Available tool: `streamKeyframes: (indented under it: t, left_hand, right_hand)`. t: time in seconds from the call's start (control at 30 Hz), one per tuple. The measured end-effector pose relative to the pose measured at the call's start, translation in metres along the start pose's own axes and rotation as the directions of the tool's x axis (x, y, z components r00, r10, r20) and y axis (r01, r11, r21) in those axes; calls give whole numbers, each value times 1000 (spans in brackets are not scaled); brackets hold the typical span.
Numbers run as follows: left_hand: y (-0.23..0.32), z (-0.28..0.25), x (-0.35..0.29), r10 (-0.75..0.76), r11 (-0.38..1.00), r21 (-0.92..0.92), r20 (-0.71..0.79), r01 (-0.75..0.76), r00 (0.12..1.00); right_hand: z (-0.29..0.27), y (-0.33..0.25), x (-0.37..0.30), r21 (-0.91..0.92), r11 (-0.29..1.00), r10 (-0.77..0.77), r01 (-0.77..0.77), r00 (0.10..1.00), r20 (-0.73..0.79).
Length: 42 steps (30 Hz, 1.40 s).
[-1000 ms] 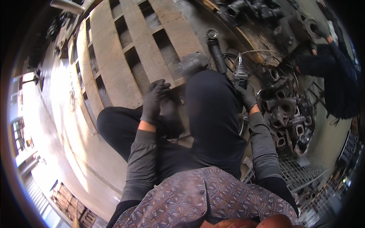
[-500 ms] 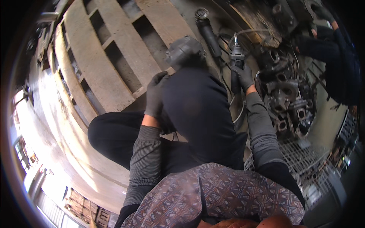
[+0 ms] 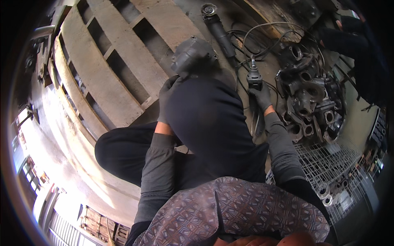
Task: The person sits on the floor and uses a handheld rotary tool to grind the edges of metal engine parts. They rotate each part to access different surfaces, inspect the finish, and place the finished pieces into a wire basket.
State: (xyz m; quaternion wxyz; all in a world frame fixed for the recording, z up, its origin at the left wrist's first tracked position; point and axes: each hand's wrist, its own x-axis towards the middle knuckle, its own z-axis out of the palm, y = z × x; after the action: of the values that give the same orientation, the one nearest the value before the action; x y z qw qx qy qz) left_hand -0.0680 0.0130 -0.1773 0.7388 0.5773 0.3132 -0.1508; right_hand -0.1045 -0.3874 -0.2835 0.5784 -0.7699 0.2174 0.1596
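Note:
My right hand, in a black glove, is closed around a small black power tool whose tip points up and away over the floor. My gloved left hand lies against the left side of my dark-trousered knee. Its fingertips reach up to the lower edge of a grey metal casting on the floor. The knee hides whether the fingers grip it.
An angle grinder and looped cables lie beyond the knee. A pile of dark metal castings sits to the right, with a wire grid below it. A wooden pallet lies left. Another person's dark sleeve shows at the upper right.
The view has swung, so the floor objects sit lower in the picture. My left hand has crept up the knee toward the grey casting. My right hand keeps hold of the power tool.

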Motion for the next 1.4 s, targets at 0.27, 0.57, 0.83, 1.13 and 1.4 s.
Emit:
streamKeyframes:
  t: [0.27,0.57,0.83,1.13,1.4]
  left_hand:
    - [3,29,12,8,982,-189,-65,-20,998]
    - [1,30,33,62,985,-149,-132,-82,989]
    - [-15,13,48,16,1000,9,-99,-15,995]
    - [-4,7,46,-11,998,58,-112,17,994]
    - [-5,6,50,-1,996,90,-102,10,995]
  right_hand:
    - [29,-75,30,-15,992,-120,121,990,75]
    - [59,-113,80,-9,972,-233,236,966,116]
    - [26,-3,26,-65,992,101,-110,986,-136]
    - [11,75,1,83,991,119,-104,974,-194]
    - [24,55,-17,51,993,112,-103,967,-228]
